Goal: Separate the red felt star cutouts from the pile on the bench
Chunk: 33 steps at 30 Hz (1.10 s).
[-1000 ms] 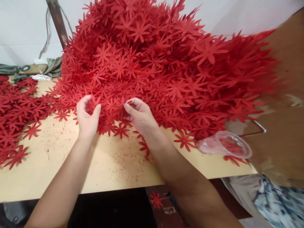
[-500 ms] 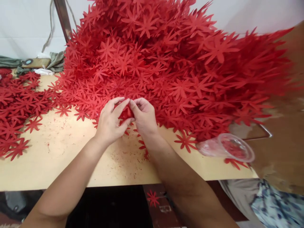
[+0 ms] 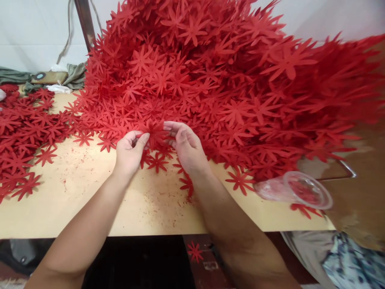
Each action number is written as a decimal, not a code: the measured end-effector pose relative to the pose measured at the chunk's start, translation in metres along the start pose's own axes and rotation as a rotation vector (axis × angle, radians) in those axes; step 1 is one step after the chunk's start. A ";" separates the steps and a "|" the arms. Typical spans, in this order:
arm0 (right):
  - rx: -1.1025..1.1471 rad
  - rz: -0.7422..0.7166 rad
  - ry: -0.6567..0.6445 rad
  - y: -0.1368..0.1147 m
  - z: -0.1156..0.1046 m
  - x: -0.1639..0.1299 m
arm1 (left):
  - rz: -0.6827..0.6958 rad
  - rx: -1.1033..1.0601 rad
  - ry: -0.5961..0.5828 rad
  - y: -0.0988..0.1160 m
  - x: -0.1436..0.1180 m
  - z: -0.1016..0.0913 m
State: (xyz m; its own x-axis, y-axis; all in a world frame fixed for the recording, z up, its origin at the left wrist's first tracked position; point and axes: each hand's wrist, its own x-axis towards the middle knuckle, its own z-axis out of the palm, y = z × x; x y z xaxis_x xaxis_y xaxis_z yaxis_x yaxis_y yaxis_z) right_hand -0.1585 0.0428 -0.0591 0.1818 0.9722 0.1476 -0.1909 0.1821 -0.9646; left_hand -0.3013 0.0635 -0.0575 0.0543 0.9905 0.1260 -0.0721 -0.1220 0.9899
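A tall heap of red paper flower cut-outs [image 3: 210, 80] covers the back and right of a pale wooden table [image 3: 90, 204]. At the heap's front edge my left hand [image 3: 130, 150] and my right hand [image 3: 186, 146] meet over a small bunch of red flowers [image 3: 156, 134]. Thumb and fingers of the left hand pinch the bunch's left side. The right hand's fingers curl over its right side. Loose flowers [image 3: 158, 162] lie flat on the table just below both hands.
A flatter spread of red flowers [image 3: 21, 136] lies at the left. A clear plastic cup [image 3: 296, 190] lies on its side at the right table edge. A brown board [image 3: 361, 192] stands at far right. One flower [image 3: 195, 252] lies on the floor.
The hands were apart a second ago, came together on the flowers, and now hold the bunch a little higher with the fingers spread wider. The camera view shifted slightly.
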 end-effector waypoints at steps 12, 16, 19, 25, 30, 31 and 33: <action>0.074 0.059 0.020 0.003 0.007 0.000 | -0.121 -0.136 -0.169 -0.002 -0.002 0.006; 0.134 0.059 0.196 0.005 -0.006 0.007 | -0.095 -0.147 -0.127 -0.005 0.003 0.002; 0.123 0.035 0.239 0.003 -0.009 0.009 | -0.097 -0.156 -0.072 -0.006 0.005 0.000; -0.044 -0.024 0.155 0.004 -0.006 0.007 | -0.007 -0.030 -0.018 -0.017 0.014 -0.010; -0.102 -0.010 0.135 0.004 -0.003 0.004 | 0.422 0.423 0.199 -0.019 0.020 -0.025; -0.107 -0.005 0.113 0.003 -0.002 0.003 | 0.498 0.504 0.211 -0.017 0.018 -0.026; -0.112 0.005 0.050 0.002 0.001 0.001 | 0.584 0.613 0.186 -0.011 0.011 -0.022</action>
State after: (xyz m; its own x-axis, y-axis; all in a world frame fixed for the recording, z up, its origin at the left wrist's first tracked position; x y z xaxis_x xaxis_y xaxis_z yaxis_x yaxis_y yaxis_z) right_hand -0.1600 0.0443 -0.0604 0.2297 0.9639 0.1347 -0.0830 0.1573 -0.9841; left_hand -0.3223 0.0774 -0.0688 0.0087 0.7463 0.6656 0.5151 -0.5739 0.6367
